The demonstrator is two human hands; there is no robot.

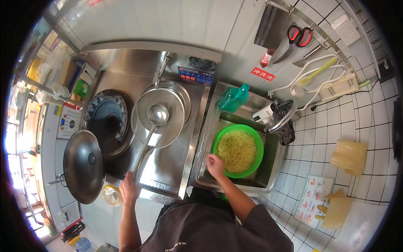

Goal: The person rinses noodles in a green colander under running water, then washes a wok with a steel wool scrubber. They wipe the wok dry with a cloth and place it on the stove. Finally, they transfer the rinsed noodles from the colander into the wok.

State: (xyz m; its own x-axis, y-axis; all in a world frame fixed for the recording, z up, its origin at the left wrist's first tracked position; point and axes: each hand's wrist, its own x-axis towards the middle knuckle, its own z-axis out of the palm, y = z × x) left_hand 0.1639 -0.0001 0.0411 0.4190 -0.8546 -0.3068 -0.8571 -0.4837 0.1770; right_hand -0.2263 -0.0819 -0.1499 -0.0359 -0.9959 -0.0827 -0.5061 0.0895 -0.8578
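My left hand (129, 188) is closed around the lower end of the long handle of a steel ladle (158, 114). The ladle's bowl rests in a round wire-mesh strainer (174, 126), whose handle runs beside the ladle's down to the same hand; whether my fingers also hold it is hard to tell. Under the strainer sits a round steel pan (188, 104), partly covered. At the lower left rim of a green plastic basin (260, 154) is my right hand (216, 166), blurred, fingers curled; its grip is unclear. Yellow noodles (237, 151) fill the basin, set in a steel sink (201, 176).
Left of the strainer is a gas burner (108, 123), with a black wok (83, 167) tilted at its front left. A faucet (162, 67) reaches over the pan. A green plastic bottle (234, 98) stands on the sink's back ledge. Scissors (292, 42) hang on the wall.
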